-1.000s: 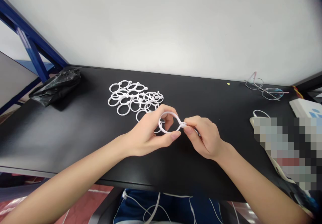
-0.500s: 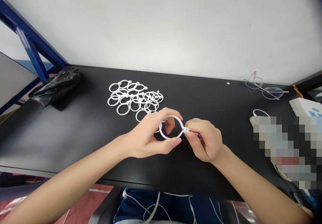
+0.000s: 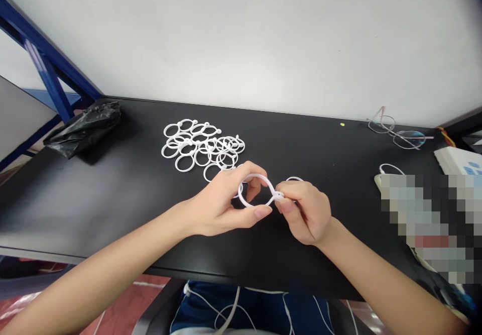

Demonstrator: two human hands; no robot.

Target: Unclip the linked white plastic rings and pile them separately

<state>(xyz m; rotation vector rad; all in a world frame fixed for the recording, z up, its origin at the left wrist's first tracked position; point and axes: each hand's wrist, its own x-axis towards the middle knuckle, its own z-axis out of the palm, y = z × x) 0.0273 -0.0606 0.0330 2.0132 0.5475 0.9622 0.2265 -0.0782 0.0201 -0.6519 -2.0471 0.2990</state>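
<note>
A white plastic ring (image 3: 241,194) with a small eyelet end is held between my two hands over the black table. My left hand (image 3: 233,199) curls around the loop, fingers on its far side and thumb along the near side. With thumb and forefinger, my right hand (image 3: 307,209) pinches the ring's eyelet end. Another white ring (image 3: 294,178) shows partly behind my right hand; most of it is hidden. Just beyond my left hand lies a loose pile of similar white rings (image 3: 185,163), several overlapping.
The black table (image 3: 124,194) meets a pale wall (image 3: 241,48). A crumpled black plastic bag (image 3: 85,129) lies at the left, by a blue metal frame (image 3: 52,81). Eyeglasses (image 3: 408,139), a white box (image 3: 457,161) and a blurred-out object (image 3: 422,219) are at the right.
Both hands stay almost in place on the ring. My right hand has shifted very slightly, and a little more of the ring behind it shows.
</note>
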